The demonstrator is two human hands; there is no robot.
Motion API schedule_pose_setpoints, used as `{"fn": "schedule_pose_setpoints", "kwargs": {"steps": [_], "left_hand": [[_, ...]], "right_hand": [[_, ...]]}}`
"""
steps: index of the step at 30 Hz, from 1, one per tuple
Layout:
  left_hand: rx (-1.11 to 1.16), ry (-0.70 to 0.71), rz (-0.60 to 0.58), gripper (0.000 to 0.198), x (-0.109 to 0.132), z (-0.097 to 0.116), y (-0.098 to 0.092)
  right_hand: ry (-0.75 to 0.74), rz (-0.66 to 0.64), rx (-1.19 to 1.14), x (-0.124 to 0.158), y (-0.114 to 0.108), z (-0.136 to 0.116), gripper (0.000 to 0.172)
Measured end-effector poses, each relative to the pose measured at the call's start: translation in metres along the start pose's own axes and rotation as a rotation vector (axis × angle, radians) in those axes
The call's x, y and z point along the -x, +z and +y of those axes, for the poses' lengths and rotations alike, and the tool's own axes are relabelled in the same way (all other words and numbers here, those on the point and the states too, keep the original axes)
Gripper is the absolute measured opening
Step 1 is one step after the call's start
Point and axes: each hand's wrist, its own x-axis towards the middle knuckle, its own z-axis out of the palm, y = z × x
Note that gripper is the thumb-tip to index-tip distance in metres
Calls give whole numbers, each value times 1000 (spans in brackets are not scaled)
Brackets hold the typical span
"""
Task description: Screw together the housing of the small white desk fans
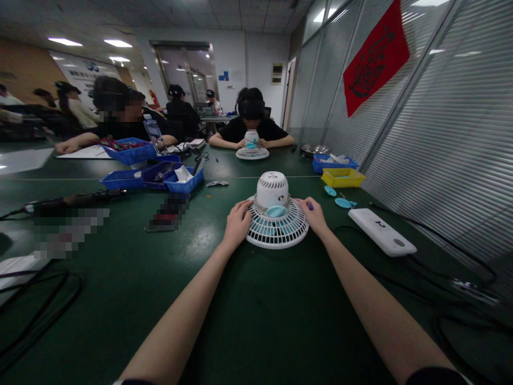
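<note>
Two bare forearms reach out from the bottom edge across the dark green worktop [256, 321] and meet at a small white fan [277, 231]. It lies between the hands with its round grille flat on the worktop and its domed motor housing [272, 188] pointing up; a teal blade [276, 211] shows under the housing.

The left hand [237, 222] is half closed, its fingers curled over the left rim of the grille. The right hand [315, 215] rests against the right rim, fingers bent and pinched on a small blue piece [309, 205]; what that piece is cannot be told.

Just right of the right hand lies a flat white box [381, 231], with a black cable [425, 235] running past it. Beyond the right hand, loose teal parts [339, 199] lie on the worktop, then a yellow tray [343, 177] and a blue tray [334, 162] farther off.

Beyond the left hand and well apart from it stands a cluster of blue bins [160, 176], with a dark tool [76, 201] off to the left.

Straight ahead, past the fan, a person in black sits at the far side of the worktop with both hands on a second white fan [252, 148]. A red banner [377, 56] hangs on the blinds far to the right.
</note>
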Motion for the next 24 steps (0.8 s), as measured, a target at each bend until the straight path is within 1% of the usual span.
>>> {"fn": "schedule_pose_setpoints", "kwargs": {"steps": [4,8,13,15,18,21,24], "left_hand": [[-6,-5,1,38,-1,2,-2],[-15,-19,9,32,-1,6,-7],[-34,-75,16,27,-4,18,-18],[-34,-103,4,28,-6,24,-22],[-34,-156,-11,30,-7,31,-28],[-30,-201,-14,31,-8,33,-32],[-14,-229,-23,29,-10,33,-35]], "right_hand": [[7,48,36,-1,0,-4,27],[20,108,66,-1,-3,-7,29],[36,149,36,2,-5,-8,28],[41,147,31,4,-4,-9,30],[34,96,22,6,-2,-11,34],[41,56,1,8,0,-12,35],[66,55,-10,8,-1,-12,35]]}}
